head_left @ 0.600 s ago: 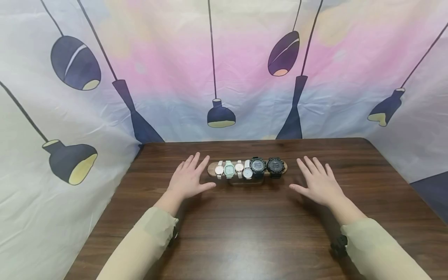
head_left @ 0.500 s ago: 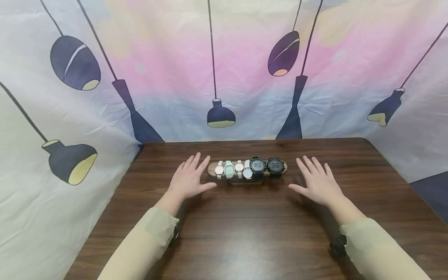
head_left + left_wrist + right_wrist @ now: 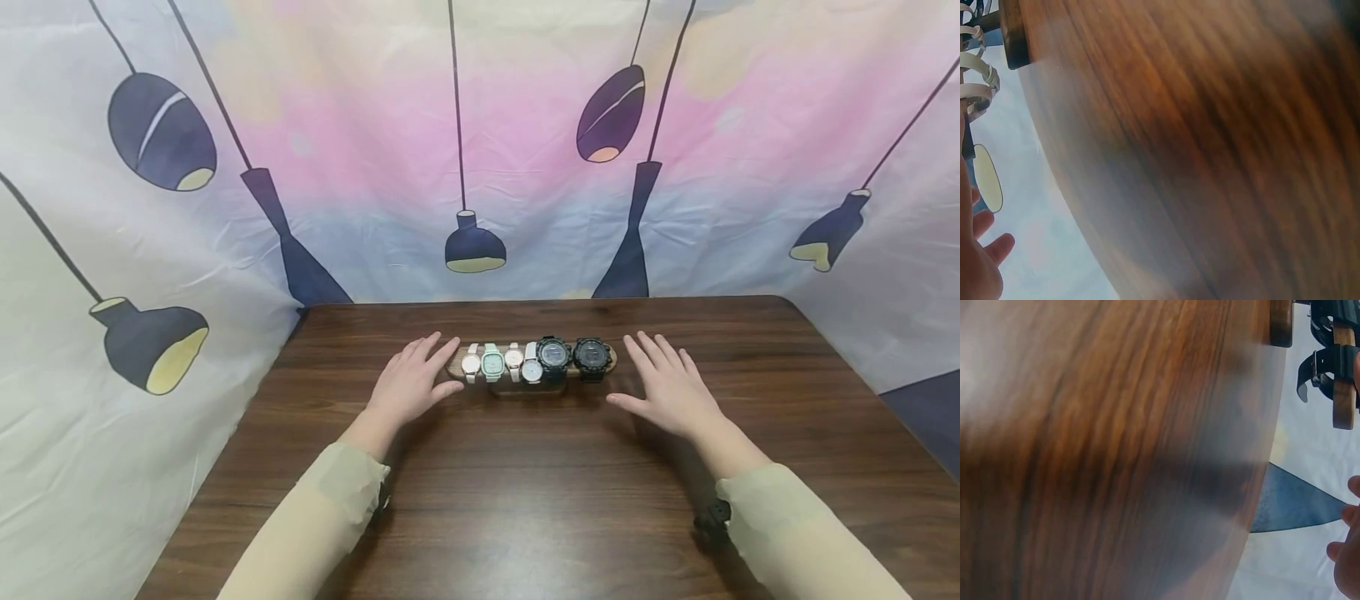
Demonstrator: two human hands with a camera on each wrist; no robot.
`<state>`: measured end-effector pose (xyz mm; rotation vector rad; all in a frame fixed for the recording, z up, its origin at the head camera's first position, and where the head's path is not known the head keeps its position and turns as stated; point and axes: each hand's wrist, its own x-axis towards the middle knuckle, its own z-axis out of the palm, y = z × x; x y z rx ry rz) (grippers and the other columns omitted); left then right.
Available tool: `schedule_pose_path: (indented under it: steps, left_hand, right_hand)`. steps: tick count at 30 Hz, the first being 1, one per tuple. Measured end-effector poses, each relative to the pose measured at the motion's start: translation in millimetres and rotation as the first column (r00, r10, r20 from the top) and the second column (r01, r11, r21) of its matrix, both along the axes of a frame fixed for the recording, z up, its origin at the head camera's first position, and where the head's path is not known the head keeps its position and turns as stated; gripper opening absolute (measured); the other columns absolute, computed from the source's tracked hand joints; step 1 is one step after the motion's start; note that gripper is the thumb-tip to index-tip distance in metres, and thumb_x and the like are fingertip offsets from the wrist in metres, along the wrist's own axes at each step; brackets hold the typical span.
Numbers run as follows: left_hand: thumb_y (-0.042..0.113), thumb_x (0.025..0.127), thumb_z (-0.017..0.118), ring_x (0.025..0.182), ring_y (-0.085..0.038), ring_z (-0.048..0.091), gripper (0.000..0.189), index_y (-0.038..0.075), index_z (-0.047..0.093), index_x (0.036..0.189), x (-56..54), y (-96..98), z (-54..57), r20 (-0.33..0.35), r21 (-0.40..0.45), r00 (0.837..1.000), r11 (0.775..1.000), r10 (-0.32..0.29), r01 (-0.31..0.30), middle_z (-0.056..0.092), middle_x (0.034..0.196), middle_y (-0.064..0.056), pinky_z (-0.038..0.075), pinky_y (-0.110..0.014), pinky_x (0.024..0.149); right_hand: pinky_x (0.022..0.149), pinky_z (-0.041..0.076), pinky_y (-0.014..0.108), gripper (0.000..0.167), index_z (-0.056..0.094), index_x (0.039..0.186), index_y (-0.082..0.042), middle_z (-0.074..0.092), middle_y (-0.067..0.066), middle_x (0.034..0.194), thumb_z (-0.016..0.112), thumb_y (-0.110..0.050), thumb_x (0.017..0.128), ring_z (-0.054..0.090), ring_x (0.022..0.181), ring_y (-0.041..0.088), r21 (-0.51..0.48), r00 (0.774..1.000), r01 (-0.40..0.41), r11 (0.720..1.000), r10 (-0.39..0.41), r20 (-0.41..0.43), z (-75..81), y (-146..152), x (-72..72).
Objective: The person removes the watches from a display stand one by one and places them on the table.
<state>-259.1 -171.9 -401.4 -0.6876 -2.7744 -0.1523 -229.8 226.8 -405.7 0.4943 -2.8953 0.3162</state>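
A wooden watch stand (image 3: 453, 363) stands toward the back of the table, carrying several watches in a row. From the left come a white-strapped watch (image 3: 470, 364), a mint green square watch (image 3: 492, 364) and two more pale-strapped ones; two bulky black watches (image 3: 592, 356) fill the right end. My left hand (image 3: 405, 387) is at the stand's left end, fingers spread, fingertips beside the wood; I cannot tell whether they touch it. Beyond the right end my right hand (image 3: 670, 390) is spread too, a small gap from the black watch. Both hands hold nothing. Each wrist view shows only part of a hand.
The dark wooden table (image 3: 510, 500) runs from the front to a cloth backdrop (image 3: 375, 242) printed with hanging lamps. Its back edge lies just behind the watch stand. Under the right sleeve sits a black wrist device (image 3: 712, 521).
Both hands have moved inward toward the ends of the watch stand, the right a little more clearly. The stand and its watches have stayed in place.
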Motion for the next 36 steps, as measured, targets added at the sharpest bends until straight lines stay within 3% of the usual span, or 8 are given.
schedule_pose_path:
  steps: [6, 19, 29, 36]
  left_hand:
    - [0.052, 0.088, 0.058, 0.128, -0.036, 0.036, 0.067, 0.021, 0.038, 0.145, -6.3, 0.5, -2.9, 0.068, 0.065, 0.998, 0.998, -0.003, -0.002, 0.036, 0.144, -0.013, 0.032, -0.054, 0.099]
    - [0.048, 0.085, 0.063, 0.126, -0.037, 0.037, 0.064, 0.018, 0.047, 0.139, -9.7, 1.5, -1.4, 0.115, 0.175, 0.992, 0.984, -0.049, 0.029, 0.041, 0.139, -0.014, 0.032, -0.053, 0.100]
    - [0.050, 0.085, 0.062, 0.126, -0.033, 0.037, 0.066, 0.026, 0.042, 0.143, -13.4, 4.7, -7.4, 0.192, 0.278, 0.980, 0.961, -0.049, -0.006, 0.043, 0.139, -0.009, 0.034, -0.052, 0.099]
    - [0.048, 0.084, 0.065, 0.126, -0.032, 0.036, 0.065, 0.026, 0.043, 0.142, -12.8, 4.9, -9.7, 0.246, 0.336, 0.968, 0.941, -0.056, -0.032, 0.044, 0.137, -0.008, 0.035, -0.052, 0.097]
  right_hand:
    - [0.102, 0.013, 0.064, 0.099, 0.021, 0.150, -0.009, 0.023, 0.021, 0.150, 0.059, -0.066, 0.078, 0.017, 0.136, 0.042, -0.014, 1.000, -0.005, 1.000, 0.005, -0.011, -1.7, -2.6, -2.9]
    - [0.102, 0.020, 0.061, 0.099, 0.023, 0.150, -0.014, 0.028, 0.020, 0.148, 0.061, -0.067, 0.075, 0.024, 0.133, 0.043, -0.062, 0.996, -0.080, 0.995, 0.077, -0.050, 3.6, -13.6, -7.9]
    - [0.102, 0.022, 0.060, 0.093, 0.028, 0.149, -0.014, 0.029, 0.020, 0.147, 0.064, -0.062, 0.077, 0.026, 0.133, 0.042, -0.069, 0.990, -0.129, 0.989, 0.125, -0.061, 12.1, -19.1, -12.8]
    - [0.100, 0.025, 0.061, 0.083, 0.034, 0.146, -0.014, 0.031, 0.020, 0.145, 0.068, -0.051, 0.079, 0.027, 0.132, 0.042, -0.097, 0.990, -0.137, 0.986, 0.133, -0.051, 7.1, -22.9, -15.5]
